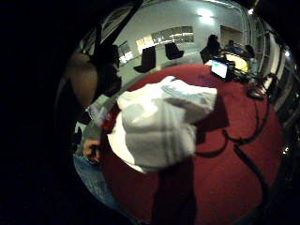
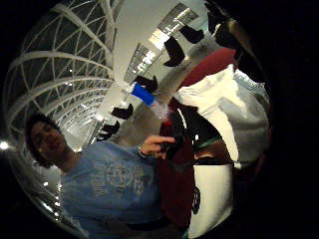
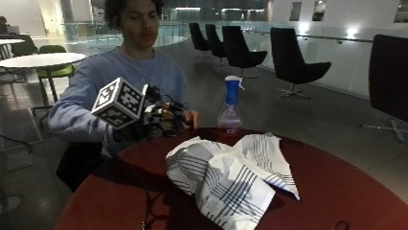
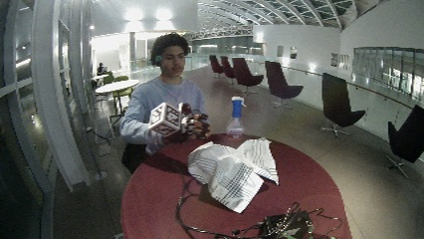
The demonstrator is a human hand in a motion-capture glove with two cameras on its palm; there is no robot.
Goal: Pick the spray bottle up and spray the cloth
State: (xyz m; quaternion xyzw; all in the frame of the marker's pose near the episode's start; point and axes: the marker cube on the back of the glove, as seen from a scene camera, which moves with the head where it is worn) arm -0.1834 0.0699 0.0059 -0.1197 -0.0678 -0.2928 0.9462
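Outside view: spray bottle (image 3: 229,109) shows no readable label.

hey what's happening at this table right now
A person sits at a round red table. Their gloved right hand is raised beside a spray bottle with a blue top, which stands at the table's edge, not yet picked up. A crumpled white striped cloth lies on the table, in front of the bottle.

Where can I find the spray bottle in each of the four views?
Outside view: bottle upright at the table's far edge, behind the cloth.
Wide outside view: same place.
Thumb side palm view: beside the cloth.
Little finger side palm view: mostly hidden behind the cloth.
Shared landmark: the cloth.
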